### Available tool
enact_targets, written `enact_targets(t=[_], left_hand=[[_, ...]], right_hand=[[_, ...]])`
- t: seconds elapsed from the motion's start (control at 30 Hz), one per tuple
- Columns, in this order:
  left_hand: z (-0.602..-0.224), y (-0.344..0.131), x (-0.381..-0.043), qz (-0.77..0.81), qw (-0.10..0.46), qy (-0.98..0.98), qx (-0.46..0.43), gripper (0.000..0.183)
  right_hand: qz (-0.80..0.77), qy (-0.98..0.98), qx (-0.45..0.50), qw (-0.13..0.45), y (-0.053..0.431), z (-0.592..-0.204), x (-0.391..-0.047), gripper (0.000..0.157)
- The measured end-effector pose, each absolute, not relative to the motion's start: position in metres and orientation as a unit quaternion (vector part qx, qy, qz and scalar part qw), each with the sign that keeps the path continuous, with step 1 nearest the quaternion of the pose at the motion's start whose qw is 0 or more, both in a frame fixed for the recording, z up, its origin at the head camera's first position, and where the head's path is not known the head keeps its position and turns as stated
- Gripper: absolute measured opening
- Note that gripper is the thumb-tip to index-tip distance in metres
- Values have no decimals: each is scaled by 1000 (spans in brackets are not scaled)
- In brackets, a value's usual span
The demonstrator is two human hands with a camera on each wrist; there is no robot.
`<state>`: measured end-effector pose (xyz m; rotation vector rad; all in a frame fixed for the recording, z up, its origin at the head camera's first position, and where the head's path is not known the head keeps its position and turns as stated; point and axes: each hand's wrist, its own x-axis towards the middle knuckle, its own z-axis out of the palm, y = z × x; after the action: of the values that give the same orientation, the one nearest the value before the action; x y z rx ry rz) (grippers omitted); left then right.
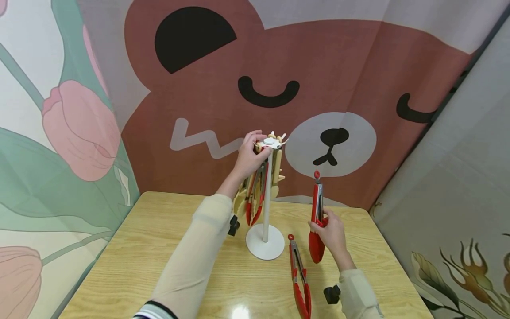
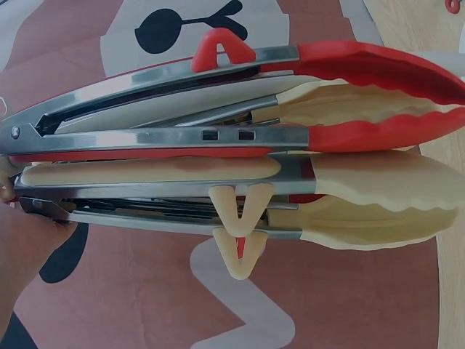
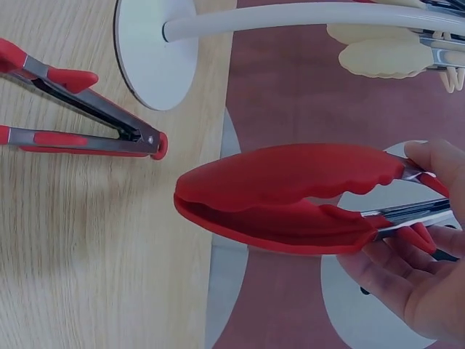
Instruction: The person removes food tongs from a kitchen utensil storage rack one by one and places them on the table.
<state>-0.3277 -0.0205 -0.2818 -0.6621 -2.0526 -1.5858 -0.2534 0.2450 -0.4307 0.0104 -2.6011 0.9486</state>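
Note:
A white utensil stand with a round base holds cream tongs and red-tipped tongs, hanging from its top hooks. My left hand grips the top of the stand, thumb in front and fingers behind; its exact contact with the hooks is partly hidden. To the right, my right hand holds a pair of red tongs near the middle, upright above the table, scalloped heads down and ring end up. Another pair of red tongs lies on the table between the stand and my right sleeve, its arms spread.
The light wooden table carries the stand near its far edge. Behind it hangs a curtain with a bear face. Black wrist-camera pieces show beside the wrists.

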Motion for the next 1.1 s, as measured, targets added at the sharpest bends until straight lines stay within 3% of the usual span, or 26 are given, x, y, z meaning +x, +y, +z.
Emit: enact_targets(t=[1.1], left_hand=[[-282,-22,-329,-579,217,-748,-242,36]], right_hand=[[311,-948,-17,70,255,-447,-245,49]])
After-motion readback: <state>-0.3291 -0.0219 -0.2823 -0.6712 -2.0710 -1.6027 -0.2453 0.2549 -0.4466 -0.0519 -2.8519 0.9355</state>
